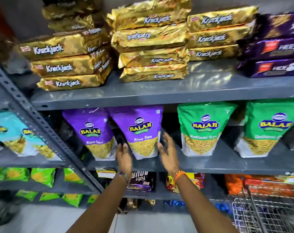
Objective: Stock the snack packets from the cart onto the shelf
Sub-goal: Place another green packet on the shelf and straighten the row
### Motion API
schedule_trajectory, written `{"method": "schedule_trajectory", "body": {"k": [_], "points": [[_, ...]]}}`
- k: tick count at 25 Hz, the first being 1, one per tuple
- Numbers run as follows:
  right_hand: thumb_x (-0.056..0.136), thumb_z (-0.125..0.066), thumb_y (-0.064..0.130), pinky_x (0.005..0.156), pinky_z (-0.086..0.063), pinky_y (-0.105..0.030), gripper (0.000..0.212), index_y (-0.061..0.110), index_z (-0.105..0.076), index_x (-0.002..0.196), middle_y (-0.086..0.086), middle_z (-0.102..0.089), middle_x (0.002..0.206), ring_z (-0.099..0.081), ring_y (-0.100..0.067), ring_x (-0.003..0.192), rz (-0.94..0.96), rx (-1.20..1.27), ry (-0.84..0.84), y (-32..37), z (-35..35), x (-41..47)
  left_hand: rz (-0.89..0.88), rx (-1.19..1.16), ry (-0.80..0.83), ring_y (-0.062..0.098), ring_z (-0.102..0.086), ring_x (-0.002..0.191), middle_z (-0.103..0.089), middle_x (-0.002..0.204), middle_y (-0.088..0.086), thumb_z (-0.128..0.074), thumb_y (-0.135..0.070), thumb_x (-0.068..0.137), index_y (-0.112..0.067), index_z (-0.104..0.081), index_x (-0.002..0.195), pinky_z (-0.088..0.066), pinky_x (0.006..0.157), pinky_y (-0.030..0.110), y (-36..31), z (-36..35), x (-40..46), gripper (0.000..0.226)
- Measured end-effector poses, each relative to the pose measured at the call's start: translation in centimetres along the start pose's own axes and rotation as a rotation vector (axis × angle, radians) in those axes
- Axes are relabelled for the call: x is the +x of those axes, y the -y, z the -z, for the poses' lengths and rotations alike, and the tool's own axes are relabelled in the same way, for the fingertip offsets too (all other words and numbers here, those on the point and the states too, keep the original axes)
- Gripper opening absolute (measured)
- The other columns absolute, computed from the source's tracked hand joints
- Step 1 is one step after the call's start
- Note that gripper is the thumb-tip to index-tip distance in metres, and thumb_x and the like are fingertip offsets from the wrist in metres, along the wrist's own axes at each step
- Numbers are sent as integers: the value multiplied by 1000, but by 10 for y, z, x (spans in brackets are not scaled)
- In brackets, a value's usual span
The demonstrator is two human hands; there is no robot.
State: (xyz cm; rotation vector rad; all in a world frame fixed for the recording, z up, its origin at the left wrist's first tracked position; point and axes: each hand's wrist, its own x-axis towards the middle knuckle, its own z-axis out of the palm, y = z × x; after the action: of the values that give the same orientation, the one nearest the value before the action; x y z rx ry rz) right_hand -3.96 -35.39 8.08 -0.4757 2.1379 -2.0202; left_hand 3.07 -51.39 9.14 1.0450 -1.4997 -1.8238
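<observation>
A purple Balaji Aloo Sev packet (141,133) stands upright on the middle grey shelf (210,163), leaning against a second purple packet (94,132) to its left. My left hand (123,155) is at the packet's lower left corner with fingers spread. My right hand (169,150) hovers at its lower right edge, fingers apart, and I cannot tell if it touches. Neither hand holds anything. The wire cart (267,214) shows at the bottom right.
Two green Balaji Ratlami Sev packets (203,128) stand to the right on the same shelf. Gold Krackjack stacks (153,46) and purple biscuit packs (275,52) fill the upper shelf. A slotted upright post (42,125) divides the shelf bays. More packets sit below.
</observation>
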Motion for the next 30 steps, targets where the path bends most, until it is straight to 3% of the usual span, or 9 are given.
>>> {"method": "schedule_trajectory", "body": {"k": [2,5,8,12,19,22,25,30], "points": [[96,-55,26,117,-34,-42,55,20,-34,146,7,-41,150,-41,-8,139,-1,8,45,-6,-13,12,-8,-16,71,21,-37,142,-37,156,5,-39,-30,103,-15,-37,147,-28,120,45,-3,-4,8,46],[96,-55,11,104,-44,-23,54,13,-34,146,15,-50,136,-51,14,117,-24,64,66,-7,-20,18,-10,-100,158,17,-51,126,-58,132,-6,-37,-29,104,-30,-54,124,-35,117,46,5,-12,22,26],[96,-56,8,93,-48,-14,51,11,-37,143,11,-55,129,-56,14,107,-34,90,11,-6,-19,19,-58,-132,226,17,-58,118,-64,124,-5,-41,-34,101,-28,-59,115,-40,113,45,14,-17,30,23],[95,-57,10,95,-49,-20,52,11,-36,143,4,-58,130,-59,6,111,-64,103,-31,-6,-11,17,-40,-126,287,14,-63,110,-69,117,-8,-39,-31,102,-22,-55,124,-45,106,41,12,-26,27,28],[96,-54,8,88,-51,-14,53,10,-32,144,0,-58,130,-60,9,110,-48,100,-20,-7,-7,13,-13,-83,284,20,-58,121,-64,128,-2,-39,-31,103,-31,-57,119,-44,108,43,9,-27,26,24],[96,-56,14,90,-52,-20,52,17,-33,143,-7,-58,133,-60,-4,116,-76,78,-13,-9,-8,13,-2,-95,287,17,-59,120,-63,131,-4,-39,-29,103,-32,-55,124,-45,105,39,5,-24,21,26],[96,-56,14,91,-54,-23,51,19,-33,142,-5,-58,134,-60,-2,115,-76,74,-25,-14,-11,16,-28,-103,295,17,-59,122,-61,138,0,-40,-28,103,-26,-50,136,-46,105,39,7,-23,20,35],[96,-57,15,101,-52,-32,55,22,-31,144,-2,-58,134,-57,-13,124,-96,81,-7,-6,-6,15,-9,-68,291,20,-58,126,-62,134,-2,-41,-29,103,-28,-51,135,-46,107,41,-3,-23,16,34]]}}
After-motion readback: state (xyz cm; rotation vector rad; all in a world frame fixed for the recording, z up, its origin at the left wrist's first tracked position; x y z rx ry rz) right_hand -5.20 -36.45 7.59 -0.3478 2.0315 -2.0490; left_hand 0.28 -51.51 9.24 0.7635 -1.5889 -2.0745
